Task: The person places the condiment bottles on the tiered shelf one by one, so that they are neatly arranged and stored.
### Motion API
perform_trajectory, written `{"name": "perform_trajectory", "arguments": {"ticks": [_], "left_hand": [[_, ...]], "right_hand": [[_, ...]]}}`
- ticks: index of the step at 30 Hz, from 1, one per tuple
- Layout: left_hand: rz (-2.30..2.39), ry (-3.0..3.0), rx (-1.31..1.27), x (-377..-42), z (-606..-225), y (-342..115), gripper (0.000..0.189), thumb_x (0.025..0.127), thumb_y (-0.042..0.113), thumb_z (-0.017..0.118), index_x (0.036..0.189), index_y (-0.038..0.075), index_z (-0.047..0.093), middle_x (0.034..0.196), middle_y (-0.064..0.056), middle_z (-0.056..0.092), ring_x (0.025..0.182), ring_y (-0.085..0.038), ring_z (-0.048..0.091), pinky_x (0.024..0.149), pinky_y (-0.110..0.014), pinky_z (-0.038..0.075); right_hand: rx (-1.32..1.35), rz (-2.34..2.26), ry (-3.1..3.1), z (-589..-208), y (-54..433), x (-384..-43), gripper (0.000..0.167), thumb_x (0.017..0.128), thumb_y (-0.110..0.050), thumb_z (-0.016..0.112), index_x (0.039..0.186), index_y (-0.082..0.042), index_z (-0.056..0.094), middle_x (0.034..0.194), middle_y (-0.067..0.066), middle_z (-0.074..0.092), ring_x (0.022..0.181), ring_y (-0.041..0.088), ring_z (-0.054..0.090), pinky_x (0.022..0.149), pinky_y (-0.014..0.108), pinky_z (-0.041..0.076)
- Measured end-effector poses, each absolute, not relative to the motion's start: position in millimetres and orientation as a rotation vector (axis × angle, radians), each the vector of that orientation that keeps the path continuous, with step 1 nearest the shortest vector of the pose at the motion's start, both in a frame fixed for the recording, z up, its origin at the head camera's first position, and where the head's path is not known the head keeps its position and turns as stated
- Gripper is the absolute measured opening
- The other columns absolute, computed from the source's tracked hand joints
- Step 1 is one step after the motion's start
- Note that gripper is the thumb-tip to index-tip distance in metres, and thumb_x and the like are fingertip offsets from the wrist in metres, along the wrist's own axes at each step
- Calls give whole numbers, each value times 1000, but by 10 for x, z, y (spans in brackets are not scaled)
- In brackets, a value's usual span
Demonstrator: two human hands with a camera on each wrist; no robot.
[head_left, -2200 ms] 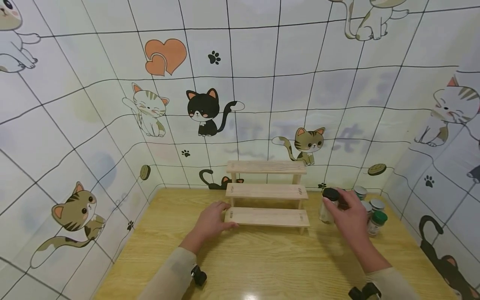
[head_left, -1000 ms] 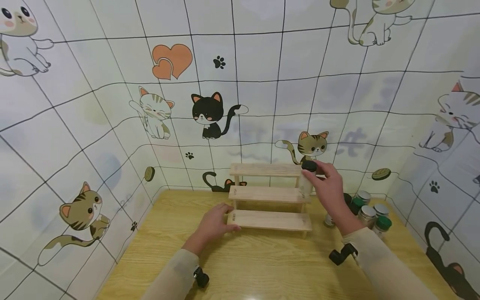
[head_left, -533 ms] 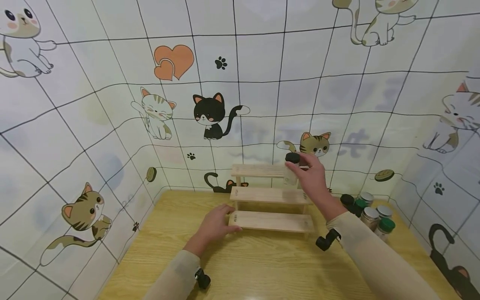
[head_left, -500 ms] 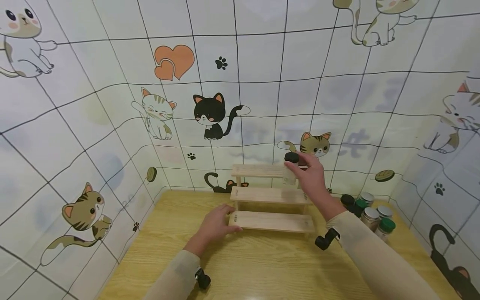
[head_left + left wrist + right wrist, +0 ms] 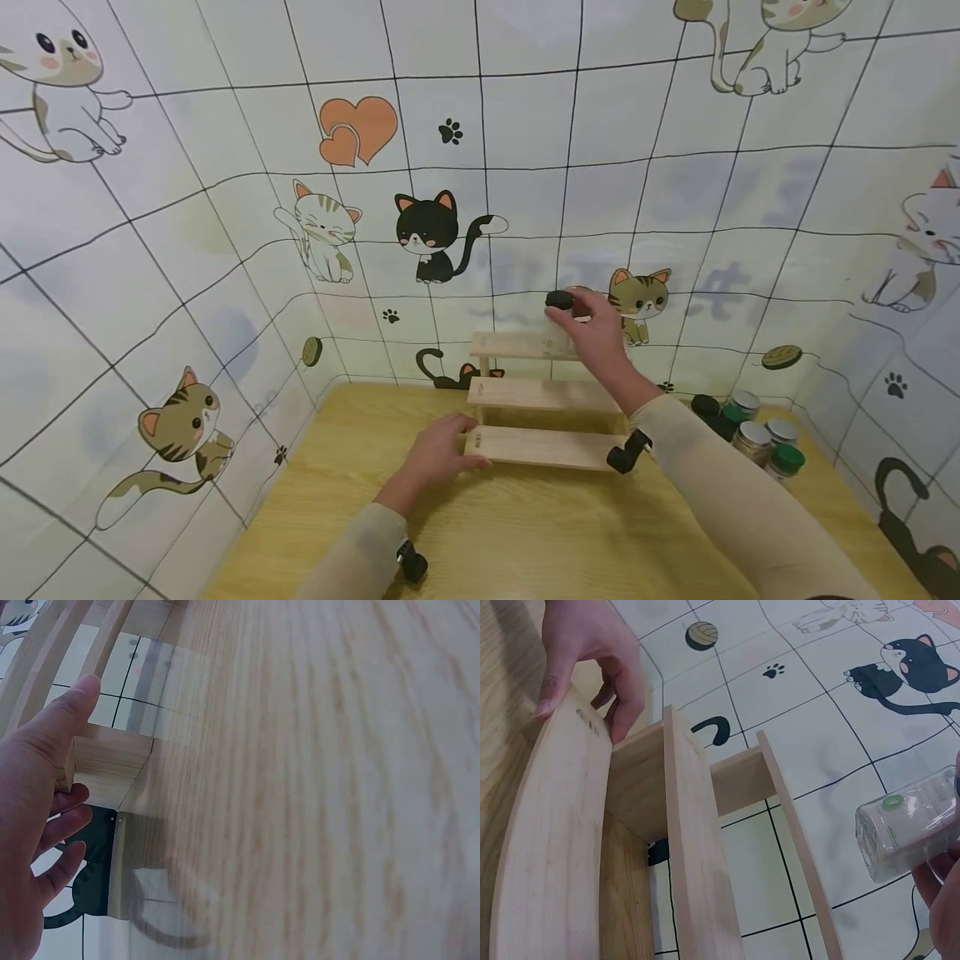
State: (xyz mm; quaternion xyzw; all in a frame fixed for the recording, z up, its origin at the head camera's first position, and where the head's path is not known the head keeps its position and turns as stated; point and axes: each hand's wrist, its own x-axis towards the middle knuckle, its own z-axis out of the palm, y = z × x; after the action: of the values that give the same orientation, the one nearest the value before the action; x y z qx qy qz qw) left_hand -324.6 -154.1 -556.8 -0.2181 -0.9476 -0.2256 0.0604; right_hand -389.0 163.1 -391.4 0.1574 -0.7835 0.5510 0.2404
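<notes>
A three-tier wooden shelf rack point(image 5: 551, 393) stands on the table against the back wall. My left hand point(image 5: 438, 450) holds the left end of its lowest board, thumb at the front edge and fingers behind, as the left wrist view also shows. Up at the top board, my right hand point(image 5: 602, 337) pinches a spice jar by its black lid point(image 5: 558, 300). The clear body of that jar point(image 5: 906, 823) shows in the right wrist view, apart from the top board point(image 5: 802, 847). All three boards carry nothing in the visible parts.
Several spice jars with green, silver and black lids are grouped right of the rack, among them a green-lidded jar point(image 5: 786, 460) and a silver-lidded jar point(image 5: 752, 440). A cat-patterned wall covering point(image 5: 517, 192) encloses the wooden table point(image 5: 525, 533) at the back and sides.
My right hand has lifted the spice jar from beside the other jars and carried it left and up to the top board. The left hand has kept its hold on the rack.
</notes>
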Motion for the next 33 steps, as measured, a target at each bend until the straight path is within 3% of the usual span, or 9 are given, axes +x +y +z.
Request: {"name": "perform_trajectory", "arguments": {"ticks": [7,17,33], "left_hand": [[-697,-2879,-648,-3250,-5577,-1477,81,87,68,87,145,14,69,139,2,69,128,-24,68,108,-47,57],[-670,-2875,-634,-3194,-5558,-1530,82,86,68,87,144,13,69,139,-1,70,127,-25,68,106,-48,57],[-655,-2882,-646,-3219,-5576,-1534,80,86,69,87,142,14,69,138,0,70,127,-24,68,107,-47,57]], "right_hand": [[437,1511,-2173,-3876,1522,-4043,47,102,-35,84,139,-8,73,124,13,66,110,28,65,94,45,52],[434,1571,-2240,-3865,1101,-4156,53,103,-37,84,145,-8,68,127,14,65,116,32,64,89,46,54],[431,1603,-2266,-4020,744,-4316,53,101,-39,85,143,-10,69,121,11,65,108,27,63,85,42,54]]}}
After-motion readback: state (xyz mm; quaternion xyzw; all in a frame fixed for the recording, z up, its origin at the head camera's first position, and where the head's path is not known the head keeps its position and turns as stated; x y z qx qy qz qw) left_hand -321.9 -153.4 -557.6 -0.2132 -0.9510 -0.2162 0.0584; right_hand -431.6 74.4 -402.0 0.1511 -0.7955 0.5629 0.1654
